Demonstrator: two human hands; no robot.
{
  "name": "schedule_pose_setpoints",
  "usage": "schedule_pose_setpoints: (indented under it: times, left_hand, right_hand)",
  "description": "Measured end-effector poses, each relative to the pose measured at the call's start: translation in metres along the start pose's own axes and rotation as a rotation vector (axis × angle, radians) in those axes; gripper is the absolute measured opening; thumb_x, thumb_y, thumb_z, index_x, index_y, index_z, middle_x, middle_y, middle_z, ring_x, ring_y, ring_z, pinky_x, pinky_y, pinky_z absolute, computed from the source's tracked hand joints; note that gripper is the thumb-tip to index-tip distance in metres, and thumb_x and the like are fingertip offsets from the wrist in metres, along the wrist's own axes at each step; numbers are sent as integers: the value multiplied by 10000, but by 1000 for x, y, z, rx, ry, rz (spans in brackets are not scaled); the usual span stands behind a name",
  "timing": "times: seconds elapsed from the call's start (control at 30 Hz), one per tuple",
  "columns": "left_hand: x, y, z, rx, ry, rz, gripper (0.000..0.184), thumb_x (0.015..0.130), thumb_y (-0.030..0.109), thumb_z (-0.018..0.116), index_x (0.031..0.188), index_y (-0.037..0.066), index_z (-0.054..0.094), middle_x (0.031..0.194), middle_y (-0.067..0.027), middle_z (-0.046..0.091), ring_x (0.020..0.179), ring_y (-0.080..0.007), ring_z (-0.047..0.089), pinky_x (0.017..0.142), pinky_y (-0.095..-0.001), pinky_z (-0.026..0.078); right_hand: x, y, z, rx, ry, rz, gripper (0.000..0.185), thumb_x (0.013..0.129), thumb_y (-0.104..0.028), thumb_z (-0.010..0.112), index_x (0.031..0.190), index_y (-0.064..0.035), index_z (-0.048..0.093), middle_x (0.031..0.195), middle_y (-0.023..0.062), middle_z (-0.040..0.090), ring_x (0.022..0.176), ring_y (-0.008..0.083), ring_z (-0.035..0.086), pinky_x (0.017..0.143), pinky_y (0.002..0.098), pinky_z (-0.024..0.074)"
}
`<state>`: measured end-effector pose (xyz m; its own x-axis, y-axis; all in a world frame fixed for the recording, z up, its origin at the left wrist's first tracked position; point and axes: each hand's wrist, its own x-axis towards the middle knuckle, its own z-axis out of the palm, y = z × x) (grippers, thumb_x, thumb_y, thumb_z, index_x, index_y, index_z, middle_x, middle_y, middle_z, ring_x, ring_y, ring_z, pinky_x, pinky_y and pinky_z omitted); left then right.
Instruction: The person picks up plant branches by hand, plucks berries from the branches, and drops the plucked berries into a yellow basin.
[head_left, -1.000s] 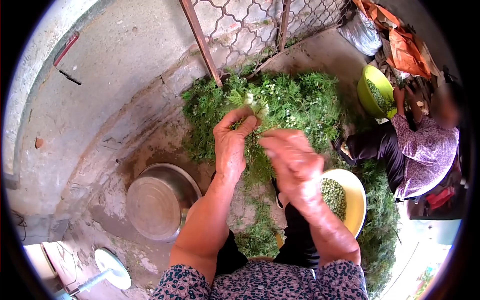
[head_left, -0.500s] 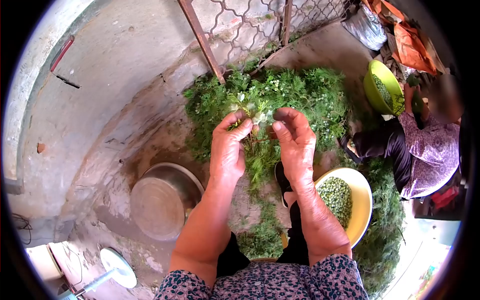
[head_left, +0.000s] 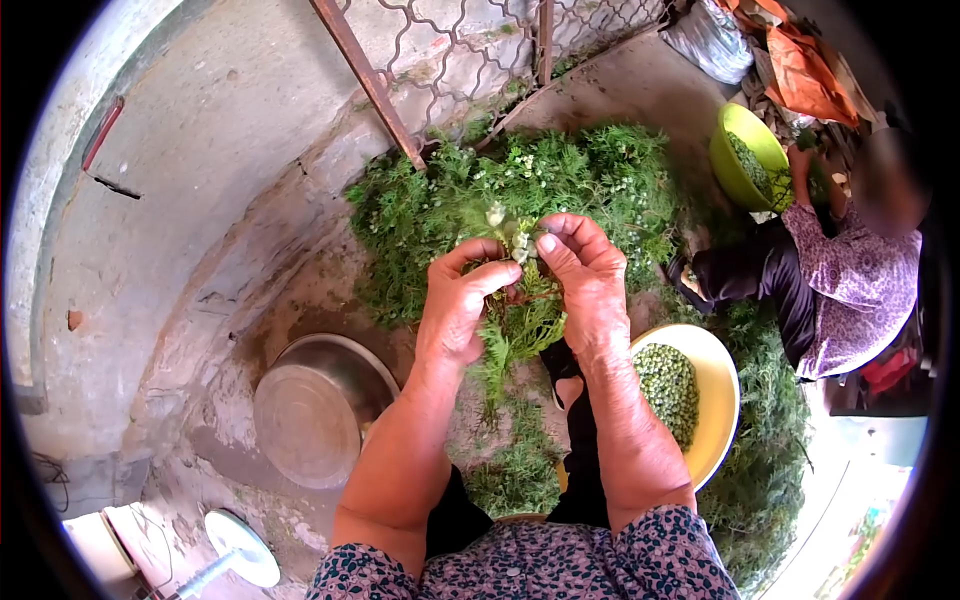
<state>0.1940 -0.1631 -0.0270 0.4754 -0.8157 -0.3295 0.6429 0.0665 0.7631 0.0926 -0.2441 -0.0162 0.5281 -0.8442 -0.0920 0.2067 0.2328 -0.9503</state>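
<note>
Over the green heap's (head_left: 610, 175) near side, my left hand (head_left: 457, 302) pinches the sprig (head_left: 527, 330), best kept steady, while my right hand (head_left: 594, 285) curls nearly closed at its pale fruits (head_left: 521, 246), whether gripping I cannot tell.

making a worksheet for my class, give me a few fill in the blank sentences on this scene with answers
The sprig between the left hand and right hand has leaves coloured ____.
Of the two hands, the one nearer the metal pot is the ____.
The bowl nearest the right hand is ____.

Missing words: green; left; yellow
</note>
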Motion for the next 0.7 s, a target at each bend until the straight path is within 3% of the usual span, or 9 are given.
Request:
schedule_pose_setpoints:
  times: [0.1, 0.2, 0.37, 0.7]
  left_hand:
    - [0, -4, 5, 111, 67, 152, 144, 713, 9, 648, 853, -5, 614, 722, -52, 610, 632, -126, 558, 547, -255, 440]
    - [-3, 1, 9, 97, 104, 88, 130, 726, 35, 649, 843, -16, 630, 733, -43, 610, 638, -97, 554, 577, -229, 431]
    - [-4, -2, 11, 49, 116, 125, 116, 782, 85, 620, 858, -1, 603, 723, -13, 594, 594, -62, 541, 515, -204, 444]
    - [-5, -9, 7, 32, 21, 95, 119, 765, 89, 619, 848, 4, 615, 711, -23, 614, 565, -63, 553, 473, -187, 418]
  right_hand:
    - [-2, -10, 5, 2, 34, -13, 168, 841, -37, 567, 1004, 3, 569, 840, 27, 606, 750, 74, 530, 697, 212, 444]
    - [-2, -7, 4, 0, 48, -1, 182, 844, -58, 573, 1012, 12, 571, 841, 28, 608, 749, 72, 530, 695, 209, 442]
    - [0, -2, 2, 79, 32, -16, 178, 844, -91, 587, 983, 20, 582, 813, 20, 609, 724, 66, 526, 678, 204, 439]
    - [-3, -10, -3, 199, 9, 129, 129, 850, -132, 579, 911, -18, 586, 752, 2, 593, 626, 82, 516, 587, 218, 425]
